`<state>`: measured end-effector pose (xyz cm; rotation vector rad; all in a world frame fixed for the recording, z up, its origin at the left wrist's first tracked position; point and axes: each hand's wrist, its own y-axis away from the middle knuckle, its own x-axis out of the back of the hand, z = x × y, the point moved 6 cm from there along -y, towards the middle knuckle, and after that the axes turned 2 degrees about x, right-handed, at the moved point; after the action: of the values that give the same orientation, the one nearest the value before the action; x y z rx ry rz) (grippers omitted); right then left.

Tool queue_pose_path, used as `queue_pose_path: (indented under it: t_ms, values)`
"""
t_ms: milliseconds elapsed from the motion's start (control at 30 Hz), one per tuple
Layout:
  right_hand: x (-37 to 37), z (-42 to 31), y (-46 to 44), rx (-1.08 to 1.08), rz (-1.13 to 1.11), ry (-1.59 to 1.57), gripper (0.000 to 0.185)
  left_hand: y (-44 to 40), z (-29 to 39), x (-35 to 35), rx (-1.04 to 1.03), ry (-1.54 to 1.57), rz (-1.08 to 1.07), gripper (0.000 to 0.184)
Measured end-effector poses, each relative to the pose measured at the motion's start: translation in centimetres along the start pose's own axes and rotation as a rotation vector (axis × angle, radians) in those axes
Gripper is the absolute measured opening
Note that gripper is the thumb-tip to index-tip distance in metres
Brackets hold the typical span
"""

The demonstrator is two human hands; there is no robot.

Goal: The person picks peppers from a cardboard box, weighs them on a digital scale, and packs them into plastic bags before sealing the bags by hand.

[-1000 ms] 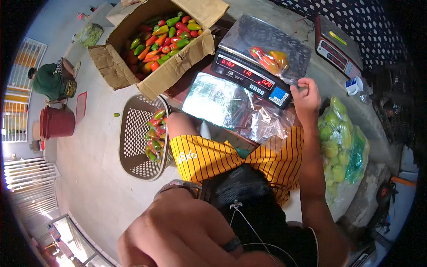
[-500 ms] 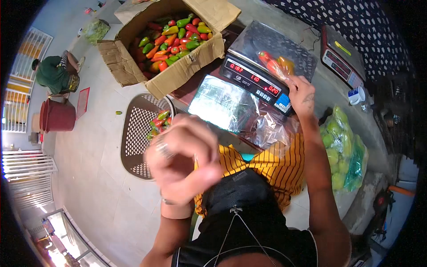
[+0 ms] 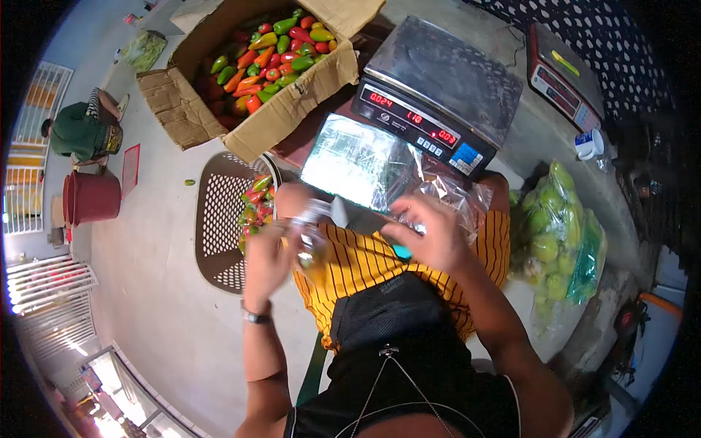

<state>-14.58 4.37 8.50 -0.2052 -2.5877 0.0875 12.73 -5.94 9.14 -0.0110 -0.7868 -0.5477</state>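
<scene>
Clear plastic, smeared by motion, wraps a few peppers in the bag (image 3: 312,252) that hangs over the person's lap. The left hand (image 3: 270,259) appears closed on it, though the blur hides the exact grip, and whether its mouth is tied cannot be told. The right hand (image 3: 432,235) is loosely curled with thumb and fingers parted, near the shiny sheets (image 3: 354,160) and the loose plastic (image 3: 456,193); it seems to hold nothing, but whether it touches the plastic is unclear.

As for progress, the bag holds its peppers and is off the scale (image 3: 442,87), whose red display reads 0.024, 1.10 and 0.03. More peppers (image 3: 259,204) lie heaped at one side of the basket (image 3: 215,212), beside the person's leg; a glint on them suggests that they too are bagged, so some portions look finished. Much looks left: the cardboard box (image 3: 296,102) holds a broad layer of loose peppers (image 3: 266,62) in red, green, orange and yellow. That puts the work somewhere partway.

To the person's right stands a sack (image 3: 555,233) of green produce, with a mug (image 3: 588,144) and a second scale (image 3: 558,80) beyond it.
</scene>
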Motion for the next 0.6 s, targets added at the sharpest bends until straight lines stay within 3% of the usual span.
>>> queue_pose_path:
  t_ms: [33,100,167,267,367,400,433,600]
  values:
    - [0.9,1.7,1.1,-0.016,0.087,0.134,0.035,0.1,-3.0,1.8,0.161,-0.029,0.073,0.022]
    - [4.0,8.6,4.1,-0.241,0.393,0.365,0.034,0.3,-11.6,4.2,0.149,0.25,0.375,0.027]
    - [8.2,11.9,6.5,-0.344,0.505,0.483,0.034,1.1,-15.7,5.8,0.272,0.511,0.526,0.027]
    - [10.0,15.9,9.6,-0.469,0.394,0.712,0.038,1.8,-23.7,5.8,0.333,0.732,0.674,0.022]
    - [10.0,15.5,9.7,-0.519,0.4,0.691,0.032,1.5,-26.6,4.1,0.446,0.288,0.688,0.018]
    - [10.0,16.6,9.9,-0.562,0.406,0.624,0.033,1.5,-24.7,3.5,0.473,0.148,0.74,0.016]
    - [9.9,18.0,10.1,-0.607,0.409,0.558,0.035,0.9,-24.5,1.8,0.367,0.511,0.728,0.016]
    - [10.7,18.7,10.8,-0.59,0.468,0.342,0.028,-3.2,-8.5,-5.2,0.083,0.302,0.564,0.012]
